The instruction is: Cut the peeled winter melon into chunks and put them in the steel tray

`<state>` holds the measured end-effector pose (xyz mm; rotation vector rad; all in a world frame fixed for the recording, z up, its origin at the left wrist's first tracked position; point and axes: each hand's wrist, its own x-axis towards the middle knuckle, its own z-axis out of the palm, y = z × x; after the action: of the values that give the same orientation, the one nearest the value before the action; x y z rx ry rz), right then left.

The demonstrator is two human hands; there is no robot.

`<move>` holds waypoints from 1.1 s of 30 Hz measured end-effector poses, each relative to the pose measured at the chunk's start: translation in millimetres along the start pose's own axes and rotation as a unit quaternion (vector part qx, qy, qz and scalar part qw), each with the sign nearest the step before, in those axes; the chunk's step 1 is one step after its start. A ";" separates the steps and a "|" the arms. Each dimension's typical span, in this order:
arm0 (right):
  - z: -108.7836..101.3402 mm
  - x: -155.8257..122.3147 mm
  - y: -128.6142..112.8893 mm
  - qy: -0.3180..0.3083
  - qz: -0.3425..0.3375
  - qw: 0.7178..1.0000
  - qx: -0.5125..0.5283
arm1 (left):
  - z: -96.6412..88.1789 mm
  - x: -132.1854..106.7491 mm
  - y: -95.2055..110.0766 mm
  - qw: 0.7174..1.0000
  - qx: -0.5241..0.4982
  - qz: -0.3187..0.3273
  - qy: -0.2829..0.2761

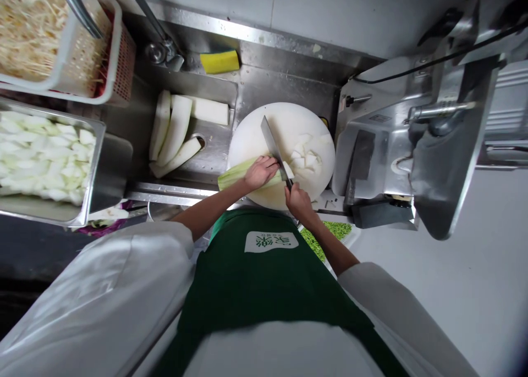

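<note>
My right hand point(299, 202) is closed round the black handle of a kitchen knife point(271, 139), a broad-bladed cleaver whose blade points up and to the left. With bent fingers my left hand point(261, 172) presses down a long, pale green peeled piece of winter melon point(233, 176). The blade stands just right of those fingertips, at the melon's cut end. Beneath them is a round white cutting board point(248, 128). Cut white melon chunks point(306, 160) lie in a loose heap on its right half.
Long melon pieces point(177, 129) lie in the sink basin left of the board. A steel pan point(98, 162) of cut chunks and a basket point(119, 53) stand farther left. A yellow sponge point(220, 62) lies behind; a metal slicer point(379, 135) stands right.
</note>
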<state>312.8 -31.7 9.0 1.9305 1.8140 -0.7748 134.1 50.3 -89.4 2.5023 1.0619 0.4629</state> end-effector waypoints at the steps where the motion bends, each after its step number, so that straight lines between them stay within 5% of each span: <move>1: 1.1 7.2 -1.7 0.002 -0.002 1.000 0.004 | 0.0 -1.9 -0.4 1.000 -0.001 0.002 0.005; 5: -8.4 9.5 4.3 0.018 -0.017 1.000 0.003 | -0.7 -10.7 0.0 1.000 0.016 -0.011 0.020; 14: -23.6 -56.1 10.7 -0.005 -0.017 0.999 -0.036 | -0.8 -11.7 3.5 0.998 0.055 -0.010 0.007; 24: -1.0 11.2 -11.7 0.010 -0.014 1.000 0.012 | 0.6 -15.6 -0.1 0.999 0.025 -0.009 0.028; 33: -16.8 -55.8 12.3 0.008 -0.014 0.999 -0.037 | 3.6 -15.8 -0.9 0.999 0.017 -0.008 0.029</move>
<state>326.4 -66.2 55.7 1.8733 1.8563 -0.6945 124.7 38.4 -95.3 2.5229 1.1197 0.5185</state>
